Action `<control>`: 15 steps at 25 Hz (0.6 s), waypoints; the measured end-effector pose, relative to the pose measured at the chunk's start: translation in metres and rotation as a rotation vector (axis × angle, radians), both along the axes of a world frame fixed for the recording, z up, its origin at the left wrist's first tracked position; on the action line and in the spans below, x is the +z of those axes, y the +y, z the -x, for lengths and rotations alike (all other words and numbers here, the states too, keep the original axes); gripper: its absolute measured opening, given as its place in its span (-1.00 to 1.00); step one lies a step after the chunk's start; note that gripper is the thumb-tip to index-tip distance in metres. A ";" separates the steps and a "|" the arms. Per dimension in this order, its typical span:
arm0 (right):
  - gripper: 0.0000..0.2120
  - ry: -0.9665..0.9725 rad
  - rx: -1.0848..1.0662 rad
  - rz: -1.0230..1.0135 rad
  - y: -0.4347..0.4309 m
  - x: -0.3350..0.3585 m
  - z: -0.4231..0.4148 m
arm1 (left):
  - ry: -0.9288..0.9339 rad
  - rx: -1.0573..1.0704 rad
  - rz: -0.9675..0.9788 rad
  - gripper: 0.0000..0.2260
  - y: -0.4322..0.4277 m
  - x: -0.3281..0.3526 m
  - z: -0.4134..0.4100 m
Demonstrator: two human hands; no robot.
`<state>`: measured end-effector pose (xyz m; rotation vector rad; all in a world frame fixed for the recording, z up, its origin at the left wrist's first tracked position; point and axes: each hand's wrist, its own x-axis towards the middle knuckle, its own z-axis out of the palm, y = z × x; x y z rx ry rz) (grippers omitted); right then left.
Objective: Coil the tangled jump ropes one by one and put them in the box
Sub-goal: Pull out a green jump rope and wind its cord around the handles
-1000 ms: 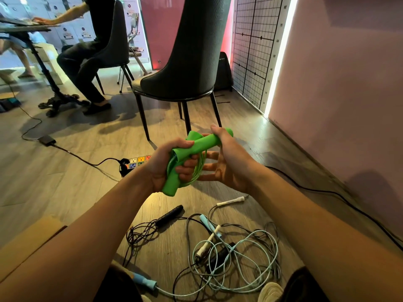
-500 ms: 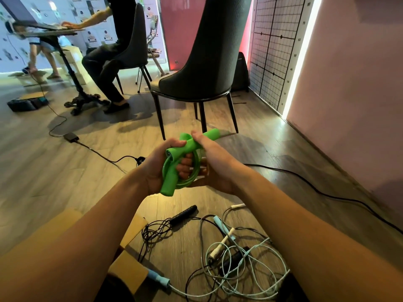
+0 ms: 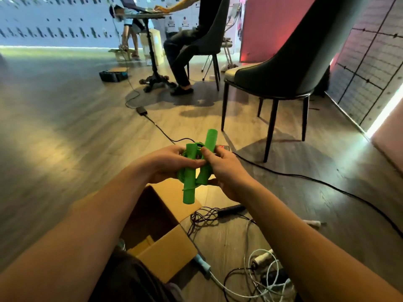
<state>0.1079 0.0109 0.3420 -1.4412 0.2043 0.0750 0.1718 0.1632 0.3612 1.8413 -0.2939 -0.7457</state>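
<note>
A coiled green jump rope [image 3: 192, 171] with two thick green handles hangs between my hands, above the open cardboard box [image 3: 165, 251]. My left hand [image 3: 165, 164] grips the coil and the nearer handle. My right hand [image 3: 224, 168] pinches the other handle, which points up and away. On the floor to the right lies a tangle of other ropes: a black-handled one [image 3: 231, 209], and a pale blue and white one [image 3: 261, 277] with a blue handle [image 3: 201, 263].
A dark chair [image 3: 281, 79] stands ahead on the right. A black cable [image 3: 305, 177] and a power strip run across the wooden floor. Further back a person sits at a pedestal table [image 3: 152, 51]. A wall closes off the right side.
The view has swung left, bringing the box under my hands. The green handles have turned from crossed and slanted to nearly upright and side by side; my right hand shifted its hold.
</note>
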 end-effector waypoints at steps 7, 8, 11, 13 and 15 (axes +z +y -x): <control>-0.77 0.073 0.173 -0.114 0.096 -0.057 -0.038 | -0.030 0.251 0.066 -0.80 0.110 -0.067 -0.014; -0.78 0.090 0.212 -0.068 0.109 -0.072 -0.043 | 0.014 0.306 0.097 -0.78 0.126 -0.095 -0.014; -0.77 0.183 0.294 0.091 0.142 -0.136 -0.057 | 0.246 0.453 0.232 -0.71 0.162 -0.175 -0.007; -0.71 0.224 0.348 0.165 0.159 -0.181 -0.071 | 0.286 0.508 0.193 -0.62 0.175 -0.217 -0.009; -0.70 0.249 0.375 0.234 0.175 -0.224 -0.091 | 0.263 0.576 0.088 -0.58 0.184 -0.255 -0.020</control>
